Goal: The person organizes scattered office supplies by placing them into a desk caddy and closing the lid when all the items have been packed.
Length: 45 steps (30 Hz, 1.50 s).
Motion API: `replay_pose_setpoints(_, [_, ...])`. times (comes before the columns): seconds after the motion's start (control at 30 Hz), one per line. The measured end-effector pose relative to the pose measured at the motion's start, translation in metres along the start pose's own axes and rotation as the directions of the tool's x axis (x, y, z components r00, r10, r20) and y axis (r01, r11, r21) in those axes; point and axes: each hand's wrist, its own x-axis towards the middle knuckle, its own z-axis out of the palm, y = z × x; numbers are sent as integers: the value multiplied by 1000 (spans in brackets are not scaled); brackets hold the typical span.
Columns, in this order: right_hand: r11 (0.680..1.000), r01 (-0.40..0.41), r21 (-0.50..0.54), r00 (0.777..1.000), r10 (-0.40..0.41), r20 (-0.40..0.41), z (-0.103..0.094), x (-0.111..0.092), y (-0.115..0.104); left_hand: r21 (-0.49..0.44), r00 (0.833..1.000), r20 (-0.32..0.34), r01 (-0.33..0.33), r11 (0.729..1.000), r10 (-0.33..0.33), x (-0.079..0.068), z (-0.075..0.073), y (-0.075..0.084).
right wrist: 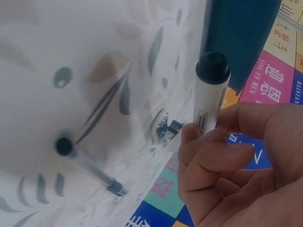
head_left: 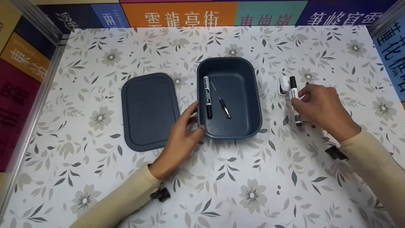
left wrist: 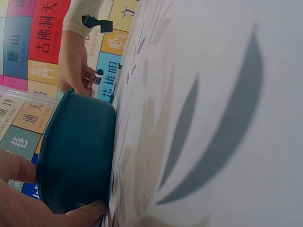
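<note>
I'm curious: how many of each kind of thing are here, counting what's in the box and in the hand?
Box: 1
Lid: 1
Markers: 2 (one boxed, one in the right hand)
Pens: 2 (one boxed, one outside)
Stapler, by its look: 1
Total: 7

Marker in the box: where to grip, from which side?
Probably pinch the marker across its barrel near the black end, coming from above: the box walls limit side access, and the pen angles away there, leaving finger room.
</note>
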Motion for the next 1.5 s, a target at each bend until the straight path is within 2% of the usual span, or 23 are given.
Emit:
replay_pose_setpoints(0.37, [999,39,0,999,-39,5,-2,4,-23,-1,1000,-8,-2,1000,2,0,0,-1])
replay_pose_setpoints(0.73, [993,112,32,994,-112,4,2,10,-51,-20,1000,-7,-3,1000,3,0,-1,-1])
replay_pose_setpoints(0.97, [984,175,7,985,-175,-1,6,13,-66,-26,1000,0,-3,1000,3,0,0,1])
replay_pose_setpoints(1.5, [978,207,6,978,-207,20,11,20,-95,13,1000,4,-6,1000,6,0,-1,1])
